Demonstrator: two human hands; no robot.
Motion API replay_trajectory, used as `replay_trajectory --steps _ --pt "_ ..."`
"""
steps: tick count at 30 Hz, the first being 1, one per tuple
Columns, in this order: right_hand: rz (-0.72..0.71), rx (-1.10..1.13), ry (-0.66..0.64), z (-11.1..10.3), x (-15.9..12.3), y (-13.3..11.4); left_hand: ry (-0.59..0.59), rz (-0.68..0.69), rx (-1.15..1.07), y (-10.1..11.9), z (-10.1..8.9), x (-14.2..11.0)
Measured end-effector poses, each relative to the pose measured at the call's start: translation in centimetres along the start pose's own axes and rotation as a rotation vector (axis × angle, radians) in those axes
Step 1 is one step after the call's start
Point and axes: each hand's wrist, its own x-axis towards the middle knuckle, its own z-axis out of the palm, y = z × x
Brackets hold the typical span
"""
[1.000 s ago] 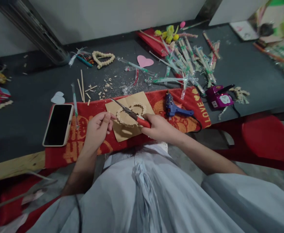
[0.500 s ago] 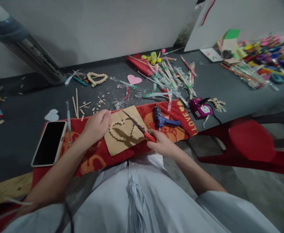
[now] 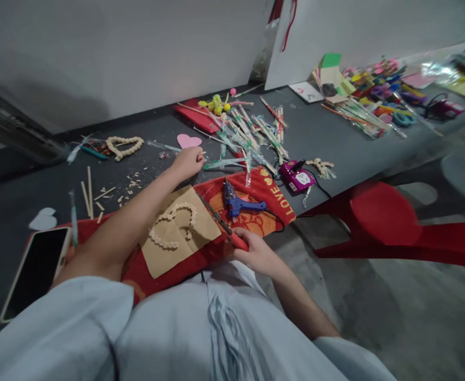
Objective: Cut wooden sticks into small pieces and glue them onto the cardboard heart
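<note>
Resting on the cardboard sheet (image 3: 204,227), the heart outline (image 3: 171,215) of small pale pieces showed a gap in its lower right side. The sheet lay askew on the red towel (image 3: 188,267), at the near edge of the dark table (image 3: 315,127). Right hand (image 3: 256,253): fingers wrapped round the handle of a red-handled tool (image 3: 224,225), its dark nose pointing far left along the sheet's right edge; spread of its jaws could not be told. Left hand (image 3: 188,163): just beyond the sheet's far edge, near the pink paper heart (image 3: 188,141), fingers curled in tightly with a pale stub (image 3: 203,153) projecting. The left forearm passed over the towel. A blue glue gun (image 3: 238,205) lay right of the tool; a purple device (image 3: 297,177) stood past the towel's right end. Far left, a second heart frame (image 3: 131,151); far centre, wrapped sticks (image 3: 252,132); near left, a phone (image 3: 37,272).
</note>
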Motion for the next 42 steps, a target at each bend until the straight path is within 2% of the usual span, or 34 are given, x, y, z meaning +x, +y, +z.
replay_trajectory --steps 5,11,20,30,37,42 --pt "-0.030 0.061 -0.039 -0.7 0.1 0.4 -0.030 -0.004 0.034 -0.1 0.6 0.2" --pt "-0.018 0.106 -0.074 -1.0 0.3 0.8 -0.065 0.061 0.097 -0.4 1.0 -0.2" --pt "-0.034 0.093 -0.066 -1.4 0.3 0.6 -0.071 0.146 0.129 0.9 1.2 0.7" --pt "-0.029 0.067 -0.061 -1.5 0.3 0.8 -0.132 0.065 0.242 2.3 0.8 1.6" --pt "-0.047 0.056 -0.044 -1.3 0.3 0.7 -0.155 0.055 0.265 3.1 0.6 1.7" --pt "-0.040 0.050 -0.043 -1.1 0.2 0.4 -0.060 -0.001 0.168 2.5 -0.1 1.6"
